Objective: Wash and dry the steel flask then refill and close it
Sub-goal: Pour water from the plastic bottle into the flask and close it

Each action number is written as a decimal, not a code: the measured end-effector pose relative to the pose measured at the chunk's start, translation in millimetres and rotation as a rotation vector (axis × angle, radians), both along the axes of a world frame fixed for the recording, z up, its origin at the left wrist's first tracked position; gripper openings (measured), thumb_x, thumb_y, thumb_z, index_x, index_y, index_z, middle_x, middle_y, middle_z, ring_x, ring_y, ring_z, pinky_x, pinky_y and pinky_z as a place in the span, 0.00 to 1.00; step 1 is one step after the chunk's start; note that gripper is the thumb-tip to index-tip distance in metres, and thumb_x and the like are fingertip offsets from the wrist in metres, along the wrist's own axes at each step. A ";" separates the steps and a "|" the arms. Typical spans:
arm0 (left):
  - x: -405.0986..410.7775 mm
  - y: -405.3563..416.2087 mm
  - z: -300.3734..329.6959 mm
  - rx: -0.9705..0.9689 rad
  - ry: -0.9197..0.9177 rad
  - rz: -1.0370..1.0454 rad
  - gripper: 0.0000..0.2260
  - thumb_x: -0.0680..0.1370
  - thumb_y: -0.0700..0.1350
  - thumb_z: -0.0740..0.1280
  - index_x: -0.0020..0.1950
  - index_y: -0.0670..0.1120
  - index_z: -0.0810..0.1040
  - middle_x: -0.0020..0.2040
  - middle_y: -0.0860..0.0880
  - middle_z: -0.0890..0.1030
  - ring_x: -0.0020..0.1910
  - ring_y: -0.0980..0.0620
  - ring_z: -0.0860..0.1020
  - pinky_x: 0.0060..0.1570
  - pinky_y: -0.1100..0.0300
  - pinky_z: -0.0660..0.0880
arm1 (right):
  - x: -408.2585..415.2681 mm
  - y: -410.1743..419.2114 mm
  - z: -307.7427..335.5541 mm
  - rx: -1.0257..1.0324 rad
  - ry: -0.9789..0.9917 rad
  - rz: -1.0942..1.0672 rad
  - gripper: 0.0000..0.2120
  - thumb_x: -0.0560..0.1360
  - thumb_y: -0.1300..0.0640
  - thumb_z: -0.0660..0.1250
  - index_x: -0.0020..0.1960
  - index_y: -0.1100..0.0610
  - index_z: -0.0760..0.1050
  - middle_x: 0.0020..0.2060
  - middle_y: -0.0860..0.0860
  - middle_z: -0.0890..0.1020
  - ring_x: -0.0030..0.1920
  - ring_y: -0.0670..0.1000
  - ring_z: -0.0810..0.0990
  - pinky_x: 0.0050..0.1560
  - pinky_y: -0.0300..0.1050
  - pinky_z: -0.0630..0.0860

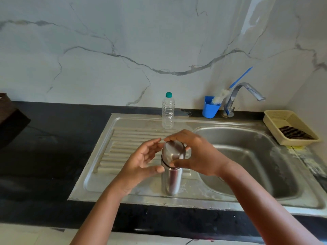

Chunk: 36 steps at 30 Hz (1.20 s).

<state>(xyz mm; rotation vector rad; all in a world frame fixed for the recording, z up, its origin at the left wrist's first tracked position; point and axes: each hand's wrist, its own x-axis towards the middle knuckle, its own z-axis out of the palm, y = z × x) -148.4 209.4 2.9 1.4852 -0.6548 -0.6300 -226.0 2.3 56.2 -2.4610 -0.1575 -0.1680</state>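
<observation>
The steel sink (pixel 247 167) has a bare basin, and on its ribbed draining board (pixel 123 151) the steel flask (pixel 171 179) stands upright; the right hand (pixel 198 154) curls its fingers and thumb round the flask's cap (pixel 174 150), while the left hand (pixel 141 161) is spread loosely beside it, thumb touching the body. A beige basket (pixel 276 119) right of the sink holds a dark striped scrub pad (pixel 295 132). Behind stand a clear plastic bottle (pixel 168 112), capped green, contents unclear, and a blue cup (pixel 210 107) holding a blue-handled bottle brush (pixel 230 89).
</observation>
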 end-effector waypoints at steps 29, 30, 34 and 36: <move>-7.8 -31.1 -45.1 0.187 -0.205 0.113 0.28 0.67 0.41 0.81 0.62 0.56 0.75 0.52 0.56 0.84 0.56 0.56 0.81 0.58 0.56 0.77 | -0.2 34.4 12.2 -0.472 -0.013 -0.079 0.20 0.73 0.46 0.67 0.63 0.49 0.70 0.56 0.49 0.72 0.52 0.57 0.76 0.51 0.51 0.76; -8.2 -31.5 -45.0 0.197 -0.207 0.109 0.28 0.67 0.41 0.81 0.61 0.57 0.75 0.50 0.57 0.84 0.56 0.57 0.81 0.58 0.57 0.77 | 0.9 40.9 13.2 -0.514 -0.003 -0.115 0.20 0.74 0.46 0.66 0.63 0.51 0.68 0.56 0.50 0.71 0.53 0.58 0.75 0.51 0.50 0.75; -8.2 -31.7 -45.6 0.232 -0.205 0.129 0.21 0.67 0.39 0.81 0.53 0.54 0.77 0.45 0.61 0.83 0.53 0.61 0.81 0.53 0.63 0.75 | 3.6 60.5 7.6 -0.761 -0.117 -0.282 0.19 0.78 0.43 0.62 0.63 0.54 0.72 0.54 0.51 0.74 0.48 0.55 0.77 0.45 0.44 0.72; -8.4 -32.2 -45.7 0.238 -0.194 0.139 0.20 0.66 0.39 0.81 0.51 0.52 0.77 0.47 0.63 0.83 0.53 0.63 0.80 0.52 0.66 0.74 | 4.8 62.0 7.2 -0.769 -0.133 -0.301 0.20 0.78 0.42 0.61 0.62 0.55 0.73 0.54 0.52 0.75 0.47 0.54 0.79 0.41 0.43 0.70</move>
